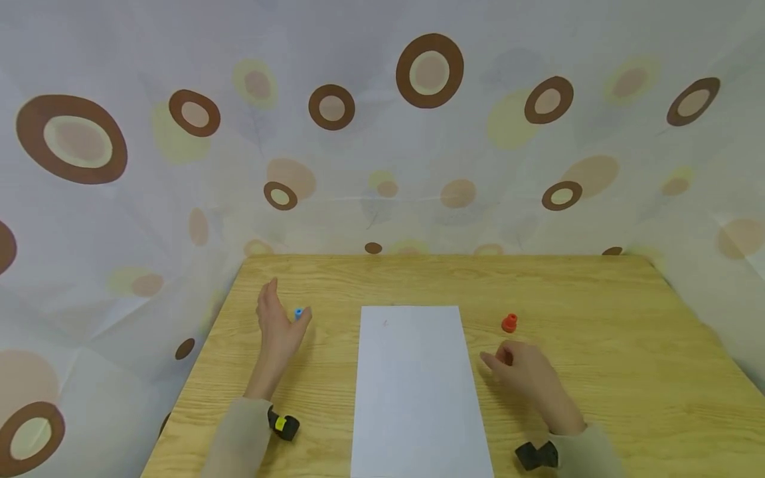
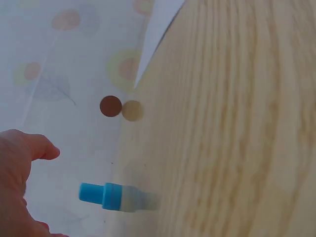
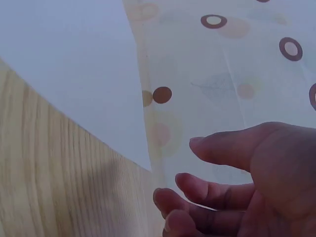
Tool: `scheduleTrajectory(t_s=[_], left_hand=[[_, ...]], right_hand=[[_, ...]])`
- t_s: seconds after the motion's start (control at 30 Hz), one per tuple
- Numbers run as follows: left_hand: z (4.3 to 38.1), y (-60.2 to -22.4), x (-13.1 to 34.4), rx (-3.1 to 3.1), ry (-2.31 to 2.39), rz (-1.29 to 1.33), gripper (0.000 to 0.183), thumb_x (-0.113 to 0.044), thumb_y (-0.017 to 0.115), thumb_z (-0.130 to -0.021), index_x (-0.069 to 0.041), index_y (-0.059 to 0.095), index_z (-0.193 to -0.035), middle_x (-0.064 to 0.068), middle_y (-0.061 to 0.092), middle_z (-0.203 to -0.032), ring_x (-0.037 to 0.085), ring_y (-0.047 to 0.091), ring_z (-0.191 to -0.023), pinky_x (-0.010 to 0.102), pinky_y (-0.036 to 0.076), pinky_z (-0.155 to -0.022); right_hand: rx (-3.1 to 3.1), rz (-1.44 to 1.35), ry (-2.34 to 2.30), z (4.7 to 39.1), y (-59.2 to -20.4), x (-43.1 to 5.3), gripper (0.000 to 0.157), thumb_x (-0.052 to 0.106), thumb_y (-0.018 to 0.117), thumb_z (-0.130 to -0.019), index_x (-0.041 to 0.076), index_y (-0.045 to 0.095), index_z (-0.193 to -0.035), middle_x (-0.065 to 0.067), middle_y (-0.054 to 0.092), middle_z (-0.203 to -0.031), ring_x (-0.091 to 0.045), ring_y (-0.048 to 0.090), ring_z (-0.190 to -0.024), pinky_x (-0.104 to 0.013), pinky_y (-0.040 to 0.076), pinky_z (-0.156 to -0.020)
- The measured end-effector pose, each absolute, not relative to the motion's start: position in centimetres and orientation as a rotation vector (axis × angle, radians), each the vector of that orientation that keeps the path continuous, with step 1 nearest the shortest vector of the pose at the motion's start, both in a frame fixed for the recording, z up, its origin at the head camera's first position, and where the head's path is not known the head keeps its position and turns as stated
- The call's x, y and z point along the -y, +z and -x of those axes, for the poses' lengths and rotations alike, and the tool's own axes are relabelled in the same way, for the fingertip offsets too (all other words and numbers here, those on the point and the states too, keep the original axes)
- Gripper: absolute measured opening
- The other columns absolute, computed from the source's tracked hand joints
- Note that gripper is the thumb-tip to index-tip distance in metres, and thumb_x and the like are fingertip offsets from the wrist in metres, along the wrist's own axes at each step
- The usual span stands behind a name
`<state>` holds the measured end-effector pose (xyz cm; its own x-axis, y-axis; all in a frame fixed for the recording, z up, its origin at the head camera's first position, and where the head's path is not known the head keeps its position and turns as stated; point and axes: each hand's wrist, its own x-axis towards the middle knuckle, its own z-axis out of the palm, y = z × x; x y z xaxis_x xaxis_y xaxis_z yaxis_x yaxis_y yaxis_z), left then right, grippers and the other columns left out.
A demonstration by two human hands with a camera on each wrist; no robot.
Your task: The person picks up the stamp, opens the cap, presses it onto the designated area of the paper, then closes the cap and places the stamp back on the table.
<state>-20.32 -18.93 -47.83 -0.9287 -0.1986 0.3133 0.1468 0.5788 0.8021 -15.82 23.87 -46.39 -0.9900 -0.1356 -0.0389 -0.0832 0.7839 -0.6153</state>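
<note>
A small blue stepped plastic piece [image 1: 299,313], narrower at its top, stands upright on the wooden table at the left. My left hand [image 1: 279,327] is beside it, thumb and fingers spread apart around it without gripping. The left wrist view shows the same blue piece [image 2: 112,196] with a gap between it and the thumb [image 2: 42,147]. On the right, a similar red stepped piece [image 1: 510,323] stands on the table. Nearer to me than the red piece, my right hand [image 1: 526,372] hovers with loosely bent fingers. Nothing lies between its thumb and fingertips [image 3: 190,185].
A white sheet of paper [image 1: 418,392] lies between the hands on the wood-grain table [image 1: 621,345]. Behind the table and along both sides hangs a pale covering [image 1: 370,153] with round patterns. Each wrist carries a black device [image 1: 287,427].
</note>
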Motion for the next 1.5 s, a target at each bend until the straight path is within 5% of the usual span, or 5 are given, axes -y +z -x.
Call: scheduleTrajectory(t_s=[0.2, 0.67, 0.93, 1.2, 1.5], left_hand=[[21.6, -49.2, 19.3, 2.466, -1.369, 0.016, 0.072, -0.008, 0.067, -0.092, 0.002, 0.026, -0.151, 0.027, 0.029, -0.151, 0.046, 0.027, -0.138, 0.063, 0.028, -0.112], [22.7, -51.1, 19.3, 2.503, -1.338, 0.066, 0.023, 0.001, 0.063, -0.092, 0.008, 0.066, -0.115, 0.024, 0.067, -0.111, 0.036, 0.064, -0.099, 0.048, 0.055, -0.084], [21.7, -51.1, 19.7, 2.561, -1.323, 0.076, 0.030, 0.012, 0.064, -0.085, 0.011, 0.063, -0.115, 0.026, 0.067, -0.113, 0.040, 0.064, -0.108, 0.050, 0.054, -0.092], [20.8, -50.0, 19.1, 2.507, -1.373, 0.199, 0.031, 0.013, 0.063, -0.088, 0.010, 0.061, -0.119, 0.025, 0.069, -0.105, 0.039, 0.068, -0.099, 0.045, 0.059, -0.081], [19.0, -48.3, 17.5, 2.523, -1.534, 0.216, 0.041, 0.003, 0.078, -0.082, 0.005, 0.060, -0.120, 0.018, 0.067, -0.105, 0.029, 0.069, -0.093, 0.032, 0.059, -0.080]], right_hand=[[-2.864, 0.294, -1.097, 14.7, -46.3, -22.2, 0.031, 0.034, 0.068, -0.094, 0.014, 0.058, -0.073, 0.006, 0.047, -0.058, -0.009, 0.041, -0.052, -0.023, 0.035, -0.047], [-2.843, 0.306, -1.149, 14.5, -46.5, -20.3, 0.027, 0.026, 0.072, -0.092, 0.014, 0.060, -0.071, 0.007, 0.048, -0.057, -0.008, 0.043, -0.052, -0.021, 0.036, -0.047], [-2.810, 0.300, -1.169, 14.2, -46.1, -19.7, 0.026, 0.026, 0.071, -0.093, 0.014, 0.061, -0.073, 0.006, 0.052, -0.057, -0.009, 0.048, -0.051, -0.022, 0.038, -0.047], [-2.771, 0.294, -1.207, 14.2, -46.2, -19.3, 0.026, 0.028, 0.070, -0.094, 0.014, 0.061, -0.074, 0.006, 0.053, -0.057, -0.011, 0.051, -0.052, -0.023, 0.041, -0.046], [-2.775, 0.380, -1.218, 14.0, -46.0, -18.8, 0.025, 0.026, 0.070, -0.094, 0.014, 0.061, -0.075, 0.007, 0.054, -0.058, -0.009, 0.052, -0.052, -0.022, 0.043, -0.046]])
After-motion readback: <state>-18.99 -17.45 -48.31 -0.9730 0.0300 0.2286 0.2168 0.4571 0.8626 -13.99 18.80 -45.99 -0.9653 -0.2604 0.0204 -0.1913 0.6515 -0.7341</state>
